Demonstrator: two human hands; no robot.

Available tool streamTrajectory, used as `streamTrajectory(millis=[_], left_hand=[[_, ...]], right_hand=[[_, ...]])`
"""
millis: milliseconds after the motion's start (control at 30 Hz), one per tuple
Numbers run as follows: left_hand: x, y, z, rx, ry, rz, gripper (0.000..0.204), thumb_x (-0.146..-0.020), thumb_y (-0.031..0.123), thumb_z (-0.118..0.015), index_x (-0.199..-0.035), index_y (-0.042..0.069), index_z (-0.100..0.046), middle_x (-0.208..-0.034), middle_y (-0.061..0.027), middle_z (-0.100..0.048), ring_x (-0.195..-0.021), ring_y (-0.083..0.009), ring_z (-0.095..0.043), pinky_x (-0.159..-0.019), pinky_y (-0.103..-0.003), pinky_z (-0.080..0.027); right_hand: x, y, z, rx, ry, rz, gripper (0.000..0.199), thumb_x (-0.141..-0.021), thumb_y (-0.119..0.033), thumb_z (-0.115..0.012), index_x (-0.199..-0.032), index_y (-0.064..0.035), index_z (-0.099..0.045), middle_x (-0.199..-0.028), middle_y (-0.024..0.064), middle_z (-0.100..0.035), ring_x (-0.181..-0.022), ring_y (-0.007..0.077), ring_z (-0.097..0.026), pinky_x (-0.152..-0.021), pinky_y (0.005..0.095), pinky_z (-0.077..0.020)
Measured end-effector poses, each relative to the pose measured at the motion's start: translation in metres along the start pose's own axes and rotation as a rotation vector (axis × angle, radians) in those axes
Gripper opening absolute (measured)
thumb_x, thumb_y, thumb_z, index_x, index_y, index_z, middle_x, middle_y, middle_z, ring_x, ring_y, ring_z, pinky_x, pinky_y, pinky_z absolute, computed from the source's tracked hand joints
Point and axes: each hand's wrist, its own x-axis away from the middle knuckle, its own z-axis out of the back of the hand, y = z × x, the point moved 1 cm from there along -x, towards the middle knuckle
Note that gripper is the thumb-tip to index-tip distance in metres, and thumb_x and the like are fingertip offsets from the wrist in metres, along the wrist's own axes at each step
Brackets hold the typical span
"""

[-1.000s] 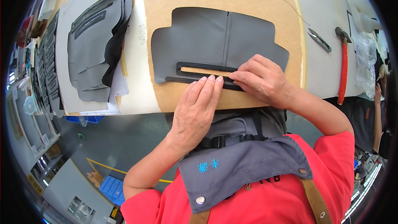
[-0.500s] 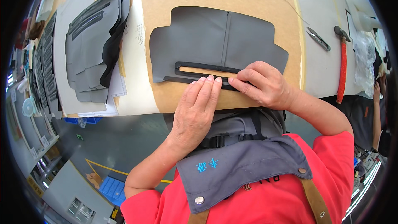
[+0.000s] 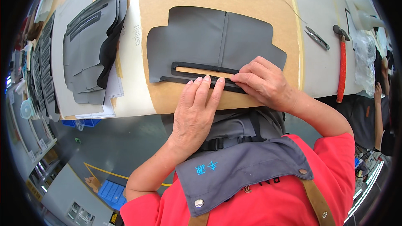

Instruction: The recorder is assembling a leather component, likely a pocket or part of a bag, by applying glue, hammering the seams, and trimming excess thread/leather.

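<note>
Sewing workshop, stacked cut pieces (image 3: 90, 50), hammer (image 3: 342, 62)

Single view: head-worn fisheye camera, looking steeply down over own chest onto table (image 3: 322, 65). Near: left hand (image 3: 194, 115) and right hand (image 3: 264, 83) fill centre, forearms entering from lower edge. Straight edges bow toward rim; floor visible lower left.

The table (image 3: 318, 65) carries a brown board (image 3: 155, 25), a stack of grey pieces (image 3: 86, 46), snips (image 3: 316, 38) and a red-handled hammer (image 3: 341, 65).
</note>
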Motion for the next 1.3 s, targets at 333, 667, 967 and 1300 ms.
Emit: streamTrajectory(millis=[333,667,967,1300], left_hand=[[0.001,0.003,0.001,-0.016,-0.012,-0.008,0.068,-0.082,-0.007,-0.062,-0.147,0.014,-0.06,-0.135,-0.0123,-0.054,-0.127,-0.031,-0.055,-0.113,-0.043,-0.047],[-0.005,0.016,0.006,-0.051,-0.023,-0.04,0.057,-0.086,0.001,-0.063,-0.143,-0.001,-0.059,-0.135,-0.0116,-0.057,-0.129,-0.0262,-0.058,-0.11,-0.038,-0.05],[-0.005,0.016,0.002,0.006,-0.007,-0.007,0.057,-0.087,-0.004,-0.061,-0.144,0.001,-0.059,-0.13,-0.0117,-0.058,-0.126,-0.0274,-0.059,-0.108,-0.039,-0.051],[-0.003,0.019,-0.001,0.012,0.004,-0.007,0.059,-0.085,-0.005,-0.062,-0.143,0.005,-0.061,-0.132,-0.0126,-0.056,-0.127,-0.0303,-0.057,-0.107,-0.041,-0.052]], right_hand=[[0.004,-0.002,0.007,0.152,-0.027,0.213,0.032,-0.073,-0.008,-0.071,-0.104,0.0001,-0.073,-0.095,0.0081,-0.063,-0.087,0.0237,-0.065,-0.075,0.0357,-0.0565],[-0.001,-0.002,0.009,0.089,-0.027,0.179,0.028,-0.075,-0.005,-0.074,-0.102,-0.0012,-0.073,-0.093,0.0071,-0.064,-0.083,0.0233,-0.064,-0.072,0.0356,-0.0553],[0.012,0.0,0.008,-0.03,0.029,-0.036,0.035,-0.072,0.005,-0.082,-0.105,-0.0039,-0.074,-0.092,0.007,-0.066,-0.079,0.025,-0.061,-0.066,0.0334,-0.0532],[0.017,0.001,0.008,0.106,0.002,0.123,0.037,-0.075,-0.006,-0.071,-0.111,-0.0032,-0.075,-0.096,0.0061,-0.065,-0.083,0.0229,-0.062,-0.071,0.0342,-0.0549]])
